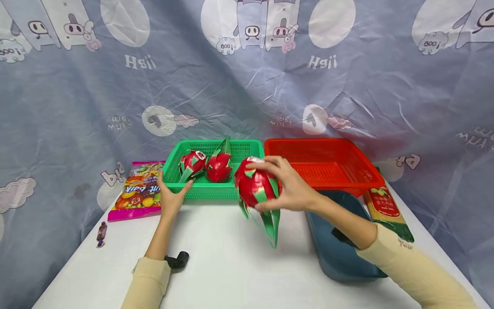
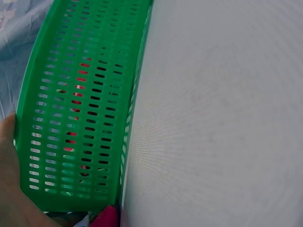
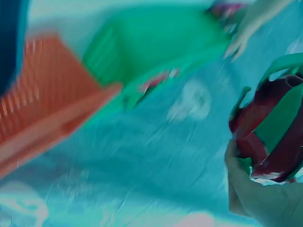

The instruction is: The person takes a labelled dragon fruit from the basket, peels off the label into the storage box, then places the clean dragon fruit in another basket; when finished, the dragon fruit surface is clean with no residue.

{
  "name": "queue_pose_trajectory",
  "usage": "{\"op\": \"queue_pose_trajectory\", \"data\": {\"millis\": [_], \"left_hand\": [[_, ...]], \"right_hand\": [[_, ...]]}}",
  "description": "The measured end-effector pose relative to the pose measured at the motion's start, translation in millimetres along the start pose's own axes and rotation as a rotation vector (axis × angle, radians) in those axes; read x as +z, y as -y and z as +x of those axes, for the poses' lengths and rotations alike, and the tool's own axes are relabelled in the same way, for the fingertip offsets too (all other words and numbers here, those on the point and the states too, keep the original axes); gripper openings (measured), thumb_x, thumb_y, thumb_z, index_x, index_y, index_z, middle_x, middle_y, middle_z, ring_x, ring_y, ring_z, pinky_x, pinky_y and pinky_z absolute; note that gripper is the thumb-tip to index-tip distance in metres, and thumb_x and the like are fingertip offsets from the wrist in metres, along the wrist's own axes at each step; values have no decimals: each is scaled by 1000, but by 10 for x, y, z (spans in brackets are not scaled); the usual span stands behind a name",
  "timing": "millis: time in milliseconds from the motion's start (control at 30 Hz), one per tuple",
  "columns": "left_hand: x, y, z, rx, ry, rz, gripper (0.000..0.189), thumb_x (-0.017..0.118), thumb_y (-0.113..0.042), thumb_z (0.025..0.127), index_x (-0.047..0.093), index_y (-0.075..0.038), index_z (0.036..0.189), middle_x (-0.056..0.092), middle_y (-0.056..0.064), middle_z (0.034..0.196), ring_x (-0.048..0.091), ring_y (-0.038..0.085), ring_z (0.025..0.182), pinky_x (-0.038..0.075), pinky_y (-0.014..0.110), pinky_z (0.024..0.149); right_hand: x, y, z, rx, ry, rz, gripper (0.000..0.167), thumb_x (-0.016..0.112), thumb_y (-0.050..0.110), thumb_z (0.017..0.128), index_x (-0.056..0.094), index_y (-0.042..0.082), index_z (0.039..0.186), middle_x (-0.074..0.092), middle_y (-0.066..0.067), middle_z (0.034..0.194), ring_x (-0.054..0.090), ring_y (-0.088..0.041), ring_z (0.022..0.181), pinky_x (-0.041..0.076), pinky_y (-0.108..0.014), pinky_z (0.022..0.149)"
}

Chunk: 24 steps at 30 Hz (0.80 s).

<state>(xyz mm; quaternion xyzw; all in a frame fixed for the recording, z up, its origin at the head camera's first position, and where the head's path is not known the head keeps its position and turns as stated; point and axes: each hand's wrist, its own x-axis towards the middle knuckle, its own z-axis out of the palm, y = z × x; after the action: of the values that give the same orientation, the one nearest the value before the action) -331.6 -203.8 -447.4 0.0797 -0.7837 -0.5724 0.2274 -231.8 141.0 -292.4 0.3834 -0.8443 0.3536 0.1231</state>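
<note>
My right hand (image 1: 291, 189) holds a red toy dragon fruit (image 1: 250, 185) with long green leaves dangling, raised above the white table in front of the baskets. In the right wrist view the fingers curl round the same dragon fruit (image 3: 251, 132), its leaves partly cut off by the frame. My left hand (image 1: 172, 198) grips the front left corner of a green plastic basket (image 1: 212, 192), thumb at the rim. Inside that basket lie two more dragon fruits, one at the left (image 1: 193, 163) and one near the middle (image 1: 219, 167). The left wrist view shows the slotted basket wall (image 2: 94, 113).
A red basket (image 1: 324, 165) stands right of the green one. In front of it is a dark blue bin (image 1: 328, 244), partly under my right forearm. A candy bag (image 1: 140, 193) and a wrapped candy (image 1: 101, 234) lie left; a green-and-red packet (image 1: 386, 206) lies right. A patterned curtain hangs behind.
</note>
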Motion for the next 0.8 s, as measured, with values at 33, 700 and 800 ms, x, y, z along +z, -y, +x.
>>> {"op": "queue_pose_trajectory", "data": {"millis": [33,700,800], "left_hand": [[-4,-5,-1,-4,-3,2,106,75,-57,66,3,-46,143,19,17,149,27,44,129,24,61,99],[-9,-18,-30,-41,18,17,108,73,-59,66,2,-39,145,23,21,146,28,44,128,24,60,100],[-12,-43,-24,-52,28,26,108,72,-61,66,1,-40,144,21,20,147,27,45,128,25,61,99]], "right_hand": [[65,48,-128,0,19,16,77,84,37,63,48,36,131,36,-1,133,31,-19,122,51,-33,77],[988,-90,-1225,398,-28,72,80,86,37,57,50,40,129,40,-4,127,36,-22,117,50,-33,75],[992,-145,-1223,400,-39,82,80,84,38,60,48,39,132,39,-7,131,37,-25,118,50,-34,76]]}}
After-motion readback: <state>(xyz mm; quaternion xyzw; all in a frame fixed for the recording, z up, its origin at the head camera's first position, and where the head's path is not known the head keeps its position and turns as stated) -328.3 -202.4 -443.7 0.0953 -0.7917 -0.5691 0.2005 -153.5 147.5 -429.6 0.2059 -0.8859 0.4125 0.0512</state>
